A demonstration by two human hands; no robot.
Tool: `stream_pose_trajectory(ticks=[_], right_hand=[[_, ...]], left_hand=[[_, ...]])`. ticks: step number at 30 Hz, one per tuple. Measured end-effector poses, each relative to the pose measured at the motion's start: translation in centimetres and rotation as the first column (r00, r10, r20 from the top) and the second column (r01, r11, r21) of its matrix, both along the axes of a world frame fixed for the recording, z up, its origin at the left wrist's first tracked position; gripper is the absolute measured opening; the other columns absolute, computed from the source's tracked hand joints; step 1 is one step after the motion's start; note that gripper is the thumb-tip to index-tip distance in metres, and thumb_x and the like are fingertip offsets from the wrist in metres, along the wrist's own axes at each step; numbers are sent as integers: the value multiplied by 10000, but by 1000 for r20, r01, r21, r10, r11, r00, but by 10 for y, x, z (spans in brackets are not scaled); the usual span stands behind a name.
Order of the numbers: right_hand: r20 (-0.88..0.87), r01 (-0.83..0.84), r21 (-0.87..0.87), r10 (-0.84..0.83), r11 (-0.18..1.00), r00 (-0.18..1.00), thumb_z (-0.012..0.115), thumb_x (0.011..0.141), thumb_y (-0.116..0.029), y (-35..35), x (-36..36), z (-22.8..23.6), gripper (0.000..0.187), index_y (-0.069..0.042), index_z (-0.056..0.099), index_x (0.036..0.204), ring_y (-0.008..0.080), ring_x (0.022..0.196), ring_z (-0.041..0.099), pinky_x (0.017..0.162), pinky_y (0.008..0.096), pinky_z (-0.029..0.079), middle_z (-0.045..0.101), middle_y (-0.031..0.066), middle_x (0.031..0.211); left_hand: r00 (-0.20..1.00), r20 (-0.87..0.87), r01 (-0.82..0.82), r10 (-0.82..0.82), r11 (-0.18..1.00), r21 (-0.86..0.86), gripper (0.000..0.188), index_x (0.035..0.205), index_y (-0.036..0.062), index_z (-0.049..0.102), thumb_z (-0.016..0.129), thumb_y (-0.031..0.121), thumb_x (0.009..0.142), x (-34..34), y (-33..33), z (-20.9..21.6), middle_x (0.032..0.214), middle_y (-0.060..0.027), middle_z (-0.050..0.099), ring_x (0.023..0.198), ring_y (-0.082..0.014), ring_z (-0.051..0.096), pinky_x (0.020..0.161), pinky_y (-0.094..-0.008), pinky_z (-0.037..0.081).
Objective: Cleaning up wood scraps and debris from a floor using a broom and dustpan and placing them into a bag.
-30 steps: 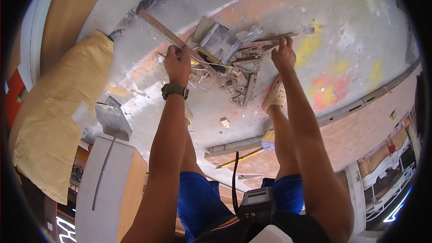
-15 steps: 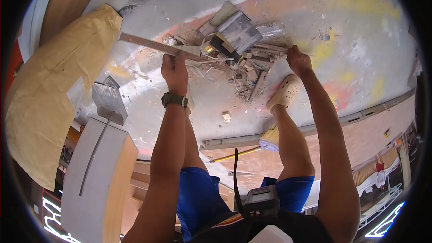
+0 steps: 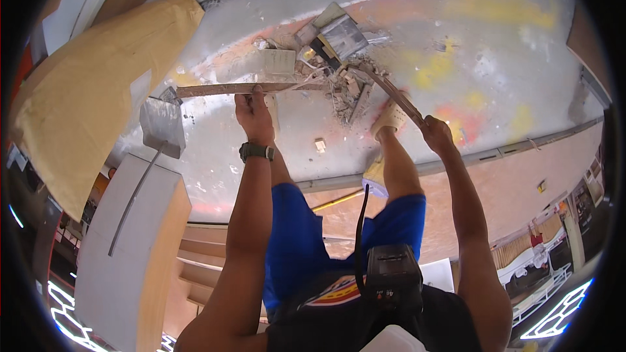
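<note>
My left hand [image 3: 254,118], a dark watch on its wrist, is closed around a long flat brown wood strip [image 3: 212,89], held roughly crosswise at the left of the rubble. My right hand [image 3: 435,135] grips the near end of narrow wood strips [image 3: 396,96], which slant away to the pile's right side. Between the hands lies the debris pile [image 3: 349,94] of wood bits, wires and dust. A grey boxy piece [image 3: 344,37] sits on its far side, and a pale flat slab [image 3: 279,62] lies to its left.
A long-handled dustpan [image 3: 162,120] stands by a white cabinet [image 3: 124,215] on the left, near a large brown-paper-wrapped object [image 3: 98,98]. One small wood block [image 3: 320,145] lies near my feet. A broom [image 3: 375,179] rests behind my right leg.
My right hand has come nearer, swinging its strips out from the pile. The left strip has turned more level and shifted nearer, exposing the pale slab. My view has shifted slightly.
</note>
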State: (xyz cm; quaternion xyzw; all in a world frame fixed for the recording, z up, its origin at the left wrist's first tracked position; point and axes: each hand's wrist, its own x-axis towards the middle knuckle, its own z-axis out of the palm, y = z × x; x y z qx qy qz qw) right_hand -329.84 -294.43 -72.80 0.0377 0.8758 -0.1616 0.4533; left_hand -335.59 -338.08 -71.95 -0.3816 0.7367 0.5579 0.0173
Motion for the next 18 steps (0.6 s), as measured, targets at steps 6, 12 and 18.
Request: stream_pose_trajectory(ticks=[6,12,18], right_hand=[[-174,-193,-7,189,981,966,489,878,-273,10,4,121,283,-35,550,737,353,610,564,534,437,436,547,203,667],[-351,-112,-184,40,977,935,549,840,-171,-120,-107,340,212,-13,502,706,323,550,499,518,379,392,504,181,629],[-748,-477,-176,198,861,633,554,773,-65,-302,-202,504,77,9,535,763,401,688,546,620,437,437,552,210,751]], left_hand=[[987,-101,-123,123,992,11,129,922,30,534,557,149,878,1,-30,150,761,9,554,617,-38,466,514,-215,388],[908,-356,-242,220,970,-15,137,993,19,547,542,94,878,11,-116,348,844,-10,572,750,-67,519,627,-224,438],[700,-677,-423,227,895,-138,133,932,7,559,570,131,886,21,-279,513,815,2,565,720,-47,462,652,-208,391]])
